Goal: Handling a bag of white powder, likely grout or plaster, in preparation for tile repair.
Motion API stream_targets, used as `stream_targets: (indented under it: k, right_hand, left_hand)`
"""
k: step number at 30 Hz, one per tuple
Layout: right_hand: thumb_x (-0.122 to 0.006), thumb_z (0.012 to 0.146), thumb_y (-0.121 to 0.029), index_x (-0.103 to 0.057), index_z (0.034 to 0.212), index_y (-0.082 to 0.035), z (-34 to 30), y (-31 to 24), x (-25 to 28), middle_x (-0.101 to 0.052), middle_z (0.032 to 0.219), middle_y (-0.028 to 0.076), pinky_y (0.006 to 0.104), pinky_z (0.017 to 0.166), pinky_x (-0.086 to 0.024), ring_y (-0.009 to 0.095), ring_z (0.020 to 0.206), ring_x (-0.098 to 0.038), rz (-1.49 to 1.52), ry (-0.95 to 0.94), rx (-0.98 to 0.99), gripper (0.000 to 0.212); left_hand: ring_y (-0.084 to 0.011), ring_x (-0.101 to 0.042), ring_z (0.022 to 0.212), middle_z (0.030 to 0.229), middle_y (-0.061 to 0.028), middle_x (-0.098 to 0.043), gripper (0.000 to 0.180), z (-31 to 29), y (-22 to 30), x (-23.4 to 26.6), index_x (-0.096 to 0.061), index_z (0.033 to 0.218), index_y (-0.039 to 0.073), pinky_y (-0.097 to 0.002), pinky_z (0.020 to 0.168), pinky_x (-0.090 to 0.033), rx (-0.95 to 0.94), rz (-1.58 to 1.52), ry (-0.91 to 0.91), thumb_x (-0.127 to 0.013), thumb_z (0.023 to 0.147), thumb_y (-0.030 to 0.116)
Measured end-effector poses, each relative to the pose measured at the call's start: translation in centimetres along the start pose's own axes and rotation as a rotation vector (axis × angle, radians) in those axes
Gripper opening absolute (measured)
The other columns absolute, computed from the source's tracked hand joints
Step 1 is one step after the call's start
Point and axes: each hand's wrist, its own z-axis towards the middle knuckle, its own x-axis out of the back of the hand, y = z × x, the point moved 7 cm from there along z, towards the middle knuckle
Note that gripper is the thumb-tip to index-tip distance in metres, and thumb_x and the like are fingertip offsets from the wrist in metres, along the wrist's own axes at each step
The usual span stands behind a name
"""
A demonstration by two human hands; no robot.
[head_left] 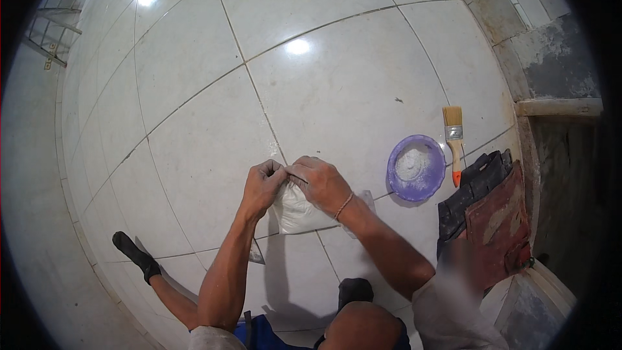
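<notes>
A clear plastic bag of white powder (299, 212) stands or lies on the tiled floor in front of me. My left hand (264, 185) pinches its gathered top edge. Close against it, my right hand (319, 181) also pinches the top of the bag, with fingertips almost touching the left ones. What lies between the fingertips is mostly hidden. To the right is a purple bowl (420, 193) with white powder inside. Beside the bowl lies a paintbrush (455, 133) with pale bristles and a wooden handle tipped in orange.
Partly behind my left forearm lies a flat, pointed metal piece (257, 254). A worn black and dark red bag (495, 223) rests at the right, by a doorway frame (530, 155). A metal rack (61, 10) stands far left. My dark-socked foot (136, 251) stretches out left.
</notes>
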Motion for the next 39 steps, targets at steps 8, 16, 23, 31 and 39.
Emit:
stream_targets:
  k: [8, 16, 23, 31, 39]
  right_hand:
    - [-0.057, 0.078, -0.013, -0.060, 0.085, -0.004, 2.0, 1.3, -2.7, -0.061, 0.080, 0.014, 0.0399, 0.068, -0.050, 0.032, 0.076, -0.062, -0.172, -0.513, 0.215, 0.012]
    - [-0.054, 0.078, -0.013, -0.055, 0.087, -0.003, 2.7, 0.9, -4.2, -0.061, 0.079, 0.013, 0.0390, 0.064, -0.051, 0.029, 0.074, -0.063, -0.397, -0.739, 0.437, 0.014]
    - [-0.057, 0.075, -0.018, -0.052, 0.085, -0.005, 1.8, 0.9, -3.2, -0.056, 0.073, 0.007, 0.0346, 0.057, -0.051, 0.024, 0.067, -0.061, -0.395, -0.442, 0.548, 0.017]
    - [-0.065, 0.070, -0.015, -0.055, 0.085, -0.004, 1.0, 2.0, -2.3, -0.057, 0.074, 0.010, 0.0349, 0.056, -0.050, 0.025, 0.066, -0.060, -0.158, -0.183, 0.394, 0.022]
    - [-0.066, 0.072, -0.010, -0.060, 0.087, -0.004, 1.9, 1.8, -1.4, -0.061, 0.075, 0.010, 0.0346, 0.059, -0.051, 0.028, 0.066, -0.061, 0.076, -0.293, 0.325, 0.017]
  left_hand:
    - [-0.0065, -0.045, 0.062, 0.066, -0.0012, -0.054, 0.019, -0.4, 0.7, 0.2, -0.058, 0.072, -0.003, -0.0236, 0.054, -0.038, 0.031, 0.076, 0.004, -0.056, 0.082, 0.013]
    - [-0.0101, -0.045, 0.060, 0.061, -0.0053, -0.052, 0.029, 0.2, -1.0, -0.4, -0.056, 0.072, -0.006, -0.0278, 0.053, -0.039, -0.031, 0.048, 0.053, -0.058, 0.084, 0.020]
    - [-0.0145, -0.044, 0.057, 0.058, -0.0136, -0.050, 0.031, -0.2, 0.6, -0.9, -0.049, 0.070, -0.006, -0.0323, 0.054, -0.041, -0.154, 0.242, 0.195, -0.055, 0.085, 0.020]
    - [-0.0090, -0.042, 0.057, 0.062, -0.0023, -0.052, 0.022, 0.6, -1.2, -0.9, -0.053, 0.070, 0.001, -0.0259, 0.052, -0.038, 0.045, -0.121, 0.088, -0.053, 0.085, 0.016]
    - [-0.0065, -0.046, 0.059, 0.068, -0.0007, -0.054, 0.014, 0.1, -1.5, -0.3, -0.059, 0.075, 0.000, -0.0225, 0.054, -0.038, 0.164, -0.294, -0.044, -0.056, 0.081, 0.012]
